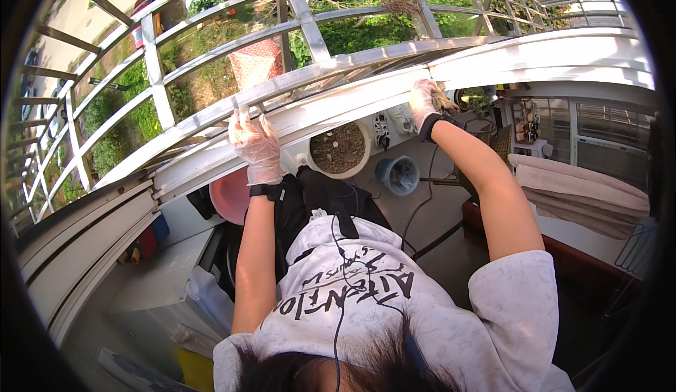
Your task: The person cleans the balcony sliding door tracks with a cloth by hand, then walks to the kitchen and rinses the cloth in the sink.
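My left hand point(255, 146), in a clear disposable glove, rests on the white window frame point(343, 108) with its fingers slightly apart. Its fingertips reach the outer edge, near the lower rail of the metal window guard point(311, 77). Farther right along the frame, my right hand point(424, 102), also gloved, is closed around a crumpled brownish cloth point(444, 100). The cloth is partly hidden by the hand and lies against the frame's inner side. Both wrists carry black bands.
Below the frame are a tub of soil point(339, 149), a pink basin point(229, 196), a blue bucket point(398, 174) and sneakers point(381, 128). A dark cable point(422, 202) trails at my right. Folded blankets point(578, 194) lie farther right; a white cabinet point(158, 281) stands left.
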Demonstrator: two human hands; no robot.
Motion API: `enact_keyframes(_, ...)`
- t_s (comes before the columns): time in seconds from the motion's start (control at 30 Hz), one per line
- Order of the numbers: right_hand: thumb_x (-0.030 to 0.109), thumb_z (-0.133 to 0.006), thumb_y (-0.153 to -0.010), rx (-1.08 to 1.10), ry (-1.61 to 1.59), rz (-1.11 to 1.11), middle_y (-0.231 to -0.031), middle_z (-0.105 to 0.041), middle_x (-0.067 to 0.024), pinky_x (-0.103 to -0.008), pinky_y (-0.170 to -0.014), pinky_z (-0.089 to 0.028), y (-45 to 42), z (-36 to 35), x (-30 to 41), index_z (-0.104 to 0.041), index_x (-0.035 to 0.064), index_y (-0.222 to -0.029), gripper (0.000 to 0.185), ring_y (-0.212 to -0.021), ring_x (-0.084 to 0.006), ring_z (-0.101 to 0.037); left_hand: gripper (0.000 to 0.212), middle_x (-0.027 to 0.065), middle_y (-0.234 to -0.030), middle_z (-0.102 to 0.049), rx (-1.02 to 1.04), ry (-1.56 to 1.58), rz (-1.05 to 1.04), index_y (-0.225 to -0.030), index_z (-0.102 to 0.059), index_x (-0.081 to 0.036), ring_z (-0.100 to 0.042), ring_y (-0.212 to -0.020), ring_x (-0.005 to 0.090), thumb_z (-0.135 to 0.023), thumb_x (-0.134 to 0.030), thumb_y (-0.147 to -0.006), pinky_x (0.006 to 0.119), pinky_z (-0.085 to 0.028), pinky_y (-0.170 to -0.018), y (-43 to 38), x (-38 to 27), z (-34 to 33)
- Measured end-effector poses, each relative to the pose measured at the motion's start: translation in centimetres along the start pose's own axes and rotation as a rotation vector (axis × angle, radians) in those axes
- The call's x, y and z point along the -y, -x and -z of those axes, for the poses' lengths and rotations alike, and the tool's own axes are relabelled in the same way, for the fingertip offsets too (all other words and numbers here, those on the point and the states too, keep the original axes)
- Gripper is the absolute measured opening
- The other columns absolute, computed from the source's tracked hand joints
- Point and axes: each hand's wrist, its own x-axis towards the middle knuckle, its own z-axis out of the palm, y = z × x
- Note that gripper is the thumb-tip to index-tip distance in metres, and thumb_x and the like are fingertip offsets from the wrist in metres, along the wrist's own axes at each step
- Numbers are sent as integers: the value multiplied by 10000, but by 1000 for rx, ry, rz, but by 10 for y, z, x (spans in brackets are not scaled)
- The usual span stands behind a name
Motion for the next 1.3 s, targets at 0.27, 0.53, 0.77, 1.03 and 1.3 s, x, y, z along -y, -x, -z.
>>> enact_keyframes(0.27,144,-565,-715,-178,-977,321,-789,-563,-184,-452,-613,-428,67,135,-110,-624,-29,-903,262,-767,-298,-542,403,183,-1080,-541,29,-28,-38,-1141,-496,-15,-507,-1049,341,-621,-116,-771,425,-408,-899,0,1,-1)
enact_keyframes(0.53,150,-539,-758,-542,-1399,-31,-888,-589,-144,-365,-582,-475,63,199,-169,-630,11,-904,222,-730,-286,-592,349,184,-1073,-514,-57,145,-15,-1108,-499,-12,-484,-1043,339,-591,-54,-774,412,-391,-896,-2,-8,5)
enact_keyframes(0.77,-9,-560,-770,-947,-2440,-8,-838,-603,-63,-252,-690,-475,78,164,-164,-608,76,-1019,267,-745,-169,-599,247,139,-1017,-545,100,949,395,-1054,-487,31,-524,-968,225,-439,-151,-893,346,-399,-880,-3,-74,10)
enact_keyframes(1.03,-46,-569,-791,194,-3667,747,-1050,-579,-51,-268,-817,-469,112,126,-124,-556,39,-1062,284,-912,-140,-575,541,75,-1071,-599,833,1330,796,-1142,-547,-23,-553,-963,175,-264,-445,-956,302,-423,-883,-26,-143,64)
enact_keyframes(1.3,-16,-547,-806,673,-4061,827,-1063,-579,-85,-323,-835,-500,129,112,-90,-527,68,-1087,294,-951,-200,-594,643,133,-1132,-572,923,1717,1112,-1151,-518,-6,-510,-1100,250,-230,-535,-924,361,-362,-984,-14,-175,54)
